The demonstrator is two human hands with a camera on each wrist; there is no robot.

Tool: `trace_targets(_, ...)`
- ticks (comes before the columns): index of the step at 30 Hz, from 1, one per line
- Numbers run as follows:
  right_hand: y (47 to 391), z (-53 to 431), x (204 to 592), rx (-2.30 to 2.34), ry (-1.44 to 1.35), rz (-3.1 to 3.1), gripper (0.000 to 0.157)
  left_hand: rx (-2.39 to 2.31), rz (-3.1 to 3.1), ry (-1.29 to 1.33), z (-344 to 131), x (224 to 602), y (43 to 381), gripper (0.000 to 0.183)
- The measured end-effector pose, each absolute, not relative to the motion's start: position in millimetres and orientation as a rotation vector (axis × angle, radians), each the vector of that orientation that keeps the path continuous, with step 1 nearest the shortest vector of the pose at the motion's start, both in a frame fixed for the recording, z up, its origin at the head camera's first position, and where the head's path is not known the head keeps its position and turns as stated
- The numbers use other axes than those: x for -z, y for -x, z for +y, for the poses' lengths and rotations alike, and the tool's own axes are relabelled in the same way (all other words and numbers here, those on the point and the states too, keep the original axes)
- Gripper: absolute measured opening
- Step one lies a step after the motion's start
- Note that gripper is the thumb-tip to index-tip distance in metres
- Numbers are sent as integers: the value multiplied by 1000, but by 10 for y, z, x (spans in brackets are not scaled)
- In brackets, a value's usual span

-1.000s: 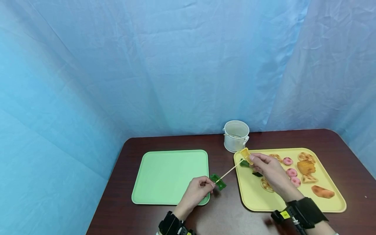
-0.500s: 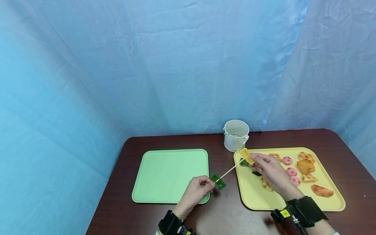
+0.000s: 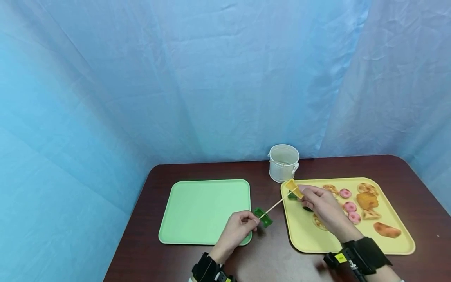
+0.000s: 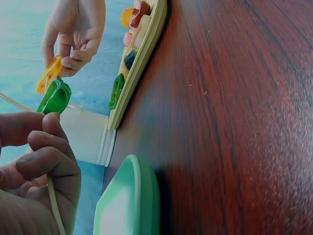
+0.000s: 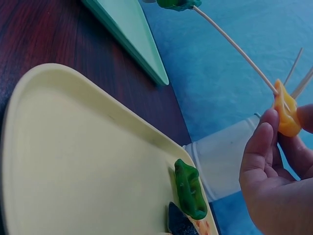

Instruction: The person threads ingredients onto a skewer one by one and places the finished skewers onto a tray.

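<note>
In the head view my left hand [image 3: 239,228] pinches a thin wooden skewer [image 3: 276,204] over the gap between two trays. A green pepper piece [image 3: 262,217] is threaded on the skewer close to those fingers. My right hand [image 3: 322,203] pinches a yellow pepper piece [image 3: 294,188] at the skewer's far end, above the yellow tray's left corner. In the right wrist view the skewer meets the yellow pepper piece [image 5: 286,111]; how deep it goes is unclear. Another green pepper piece [image 5: 190,188] lies on the yellow tray [image 5: 88,161] beside a dark piece [image 5: 180,223].
A green tray [image 3: 204,211] lies at left on the dark wooden table [image 3: 267,258]. Behind the trays stands a white bucket [image 3: 283,162]. Pink rings [image 3: 350,206], a golden chunk [image 3: 367,200], a brown piece [image 3: 387,230] and other pieces lie on the yellow tray.
The yellow pepper piece has shifted slightly left and down along with the right fingers. My left hand and the green piece have moved slightly right. Both grips look the same.
</note>
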State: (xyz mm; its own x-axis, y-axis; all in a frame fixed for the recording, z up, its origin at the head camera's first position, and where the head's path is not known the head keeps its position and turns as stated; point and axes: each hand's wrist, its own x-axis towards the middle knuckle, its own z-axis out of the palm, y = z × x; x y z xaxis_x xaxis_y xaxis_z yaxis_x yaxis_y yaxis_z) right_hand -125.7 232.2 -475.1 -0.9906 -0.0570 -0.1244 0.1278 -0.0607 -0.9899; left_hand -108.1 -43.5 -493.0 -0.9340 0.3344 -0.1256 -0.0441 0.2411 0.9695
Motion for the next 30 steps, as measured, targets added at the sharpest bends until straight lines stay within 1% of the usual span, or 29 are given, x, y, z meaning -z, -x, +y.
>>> trace_targets(3, 1248, 2311, 4746, 2171, -90, 2105, 50, -1743, 2239, -284, -412, 4929, 1082, 19)
trace_targets(6, 1237, 2286, 4745, 2102, -89, 2181, 56, -1757, 2240, -283, -384, 4932, 1088, 18)
trace_targets(16, 1239, 2221, 4735, 2077, -71, 2222, 55, -1809, 2224, -270, -313, 4928, 1091, 16)
trace_targets(30, 1191, 2115, 4747, 1992, -105, 2254, 55, -1827, 2223, -288, -274, 4928, 1106, 21)
